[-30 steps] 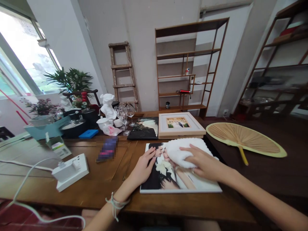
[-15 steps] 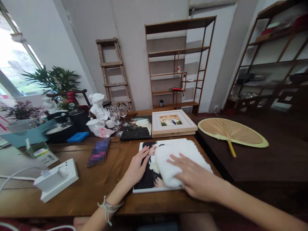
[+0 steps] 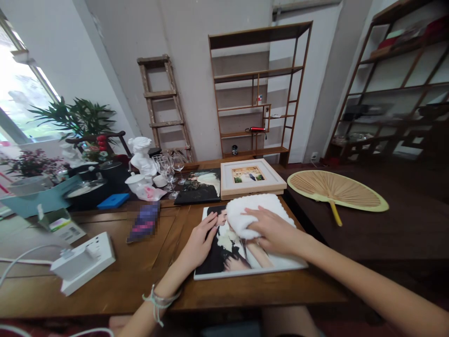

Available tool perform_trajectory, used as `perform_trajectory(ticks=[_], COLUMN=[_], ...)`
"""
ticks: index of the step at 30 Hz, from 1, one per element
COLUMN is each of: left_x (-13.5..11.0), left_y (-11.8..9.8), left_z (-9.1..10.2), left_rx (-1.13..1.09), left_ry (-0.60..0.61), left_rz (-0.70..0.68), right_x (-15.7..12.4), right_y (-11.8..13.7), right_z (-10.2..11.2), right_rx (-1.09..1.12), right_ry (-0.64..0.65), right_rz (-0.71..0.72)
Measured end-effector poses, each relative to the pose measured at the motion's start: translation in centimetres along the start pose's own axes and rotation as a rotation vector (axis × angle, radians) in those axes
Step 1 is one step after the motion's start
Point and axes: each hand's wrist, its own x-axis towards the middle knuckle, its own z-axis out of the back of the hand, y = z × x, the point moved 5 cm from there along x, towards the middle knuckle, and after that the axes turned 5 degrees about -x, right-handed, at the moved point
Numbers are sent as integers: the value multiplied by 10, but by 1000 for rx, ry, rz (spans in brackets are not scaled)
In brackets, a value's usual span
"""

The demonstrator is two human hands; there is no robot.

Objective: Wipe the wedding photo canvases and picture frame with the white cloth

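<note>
A photo panel printed with people in black and white clothing lies flat on the wooden table in front of me. My left hand rests flat on its left side, fingers stretched toward the upper edge. In my right hand is a fluffy white towel, pressed against the panel's upper part. My right fingertips sink into the towel's folds. Part of the picture's upper right is hidden beneath the towel and hand.
Behind the panel are a framed picture, a dark photo panel and several wine glasses. A palm-leaf fan lies right. To the left are a white power strip, a small open box and a blue box.
My right hand has moved the towel up the panel, away from me, uncovering more of the picture's lower part. My left hand has stayed in place.
</note>
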Motion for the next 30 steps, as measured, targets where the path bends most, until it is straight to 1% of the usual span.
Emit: perform_trajectory(ticks=[2, 4, 6, 9, 12, 15, 18, 21, 23, 27, 30], left_x=[0, 0, 0, 0, 0, 0, 0, 0, 0, -1, -1], left_y=[0, 1, 2, 4, 5, 5, 4, 3, 3, 4, 5], left_z=[0, 0, -1, -1, -2, -3, -4, -4, -3, -3, -4], left_rx=[-1, 2, 10, 15, 0, -2, 4, 8, 12, 21, 18], left_ry=[-3, -4, 0, 5, 2, 8, 11, 16, 20, 21, 20], left_rz=[2, -2, -3, -2, 0, 4, -2, 5, 20, 32, 39], right_x=[8, 14, 19, 22, 14, -3, -19, -25, -24, -17, -12], right_y=[-8, -10, -6, 6, 24, 45, 53, 43, 32, 16, 6], right_z=[2, 3, 2, 0, -1, -3, -6, -6, -3, 7, 6], right_rx=[-10, -29, -73, -142, -168, -187, -144, -56, -52, -220, -278], right_ry=[-37, -70, -75, -35, -7, 6, -14, -28, -40, -146, -166], right_rz=[-28, -36, -17, 13, 31, 103, 136, 77, 42, -6, -30])
